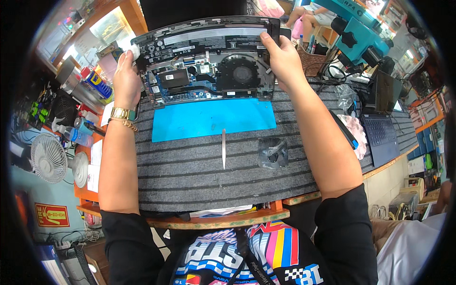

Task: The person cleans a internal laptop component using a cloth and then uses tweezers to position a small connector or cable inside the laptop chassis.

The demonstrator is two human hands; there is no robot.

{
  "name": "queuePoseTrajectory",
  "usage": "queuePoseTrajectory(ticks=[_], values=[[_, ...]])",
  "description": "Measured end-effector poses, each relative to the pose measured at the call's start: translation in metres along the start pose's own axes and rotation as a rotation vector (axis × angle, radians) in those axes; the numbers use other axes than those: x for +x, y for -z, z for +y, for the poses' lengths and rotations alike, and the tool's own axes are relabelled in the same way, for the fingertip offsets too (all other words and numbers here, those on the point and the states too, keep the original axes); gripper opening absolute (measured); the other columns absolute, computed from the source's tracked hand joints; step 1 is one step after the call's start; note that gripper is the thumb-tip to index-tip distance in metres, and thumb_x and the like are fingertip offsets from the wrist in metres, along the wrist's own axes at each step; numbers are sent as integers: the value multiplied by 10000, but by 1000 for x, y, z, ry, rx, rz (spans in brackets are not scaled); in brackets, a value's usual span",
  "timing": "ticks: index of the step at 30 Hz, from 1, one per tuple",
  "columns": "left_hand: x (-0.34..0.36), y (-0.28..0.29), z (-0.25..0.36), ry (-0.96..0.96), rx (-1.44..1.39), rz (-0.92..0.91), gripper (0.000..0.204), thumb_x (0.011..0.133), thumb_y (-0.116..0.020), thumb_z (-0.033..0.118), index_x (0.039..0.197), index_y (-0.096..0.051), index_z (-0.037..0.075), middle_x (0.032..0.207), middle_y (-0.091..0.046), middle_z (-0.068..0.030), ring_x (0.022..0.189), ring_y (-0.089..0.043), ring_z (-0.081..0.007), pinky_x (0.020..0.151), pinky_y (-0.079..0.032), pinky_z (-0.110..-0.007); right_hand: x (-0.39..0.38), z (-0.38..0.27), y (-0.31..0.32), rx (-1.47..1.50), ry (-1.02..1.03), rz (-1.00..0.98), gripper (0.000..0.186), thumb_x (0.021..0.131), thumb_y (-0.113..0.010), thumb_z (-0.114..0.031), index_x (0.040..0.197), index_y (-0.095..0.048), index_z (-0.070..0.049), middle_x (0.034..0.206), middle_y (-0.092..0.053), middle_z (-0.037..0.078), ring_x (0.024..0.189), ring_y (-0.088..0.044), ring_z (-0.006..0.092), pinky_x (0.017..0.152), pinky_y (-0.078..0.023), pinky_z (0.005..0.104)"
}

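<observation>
Laptop (209, 71) behind tool (223, 151) and packet (273, 157)

Black laptop base (204, 66) held by its side edges at far edge of blue mat (213, 118), internals exposed: blue circuit board (158, 90) left, fan (242, 73) right.

A pale blue wall (57, 194) and light tiled floor (387, 186) flank an orange-edged workbench (228, 222).
</observation>
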State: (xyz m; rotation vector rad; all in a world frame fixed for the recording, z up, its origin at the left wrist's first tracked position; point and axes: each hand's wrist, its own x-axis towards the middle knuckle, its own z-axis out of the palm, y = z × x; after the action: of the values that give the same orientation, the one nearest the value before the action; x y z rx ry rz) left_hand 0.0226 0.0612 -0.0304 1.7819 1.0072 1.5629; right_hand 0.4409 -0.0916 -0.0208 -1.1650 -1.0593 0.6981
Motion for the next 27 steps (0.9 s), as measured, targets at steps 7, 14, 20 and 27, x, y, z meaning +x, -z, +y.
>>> queuePoseTrajectory(ticks=[7,14,20,27], values=[[-13,-22,29,324,-248,53,496,1207,-551,392,1604,-562,95,1560,-673,-43,1408,-631,-208,1070,-493,-404,-4,-1,9,189,-37,-4,459,1165,-664,-386,1363,-693,27,1221,-780,77,1086,-683,144,963,-538,327],[-27,-24,52,223,-55,138,399,1221,-543,343,1487,-623,56,1372,-691,-65,1127,-685,-154,995,-537,-360,2,8,40,77,-29,-21,562,1163,-651,-450,1448,-667,34,1286,-771,98,1112,-698,173,995,-546,342],[-78,3,83,-45,29,126,342,1224,-548,310,1343,-684,19,1270,-714,-24,1128,-632,-114,1055,-498,-316,-31,-21,69,-121,-125,-88,559,1152,-675,-429,1538,-627,-28,1339,-756,104,1152,-730,211,956,-601,361],[-174,-31,128,79,5,-342,217,1181,-639,185,1309,-685,16,1208,-717,-20,1105,-666,-109,998,-541,-301,-80,-41,81,-299,-105,-300,408,1106,-731,-255,1420,-676,-1,1192,-766,78,1006,-727,150,848,-595,311]])
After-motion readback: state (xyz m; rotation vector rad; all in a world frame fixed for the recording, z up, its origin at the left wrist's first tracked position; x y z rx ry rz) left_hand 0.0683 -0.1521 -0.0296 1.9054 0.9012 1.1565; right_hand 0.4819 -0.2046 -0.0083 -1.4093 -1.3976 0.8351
